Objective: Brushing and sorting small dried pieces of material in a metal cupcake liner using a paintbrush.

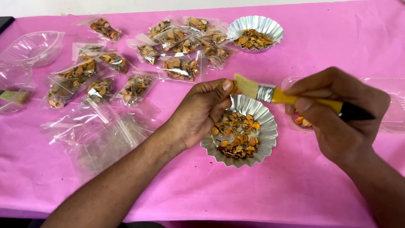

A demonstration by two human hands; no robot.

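I have my left hand [202,110] pinching a small orange piece at the bristles of the brush [270,93], which my right hand [337,114] grips by its yellow handle; short, light strokes over the foil cup [265,145] would keep crumbs inside. Filled bags [181,67] crowd eleven o'clock, empty bags [105,139] lie at nine, and six shows bare pink cloth [253,194].

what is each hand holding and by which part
The right hand holds a yellow-handled brush by the dark end of its handle. The left hand pinches something small at its fingertips against the bristles; what it is cannot be told.
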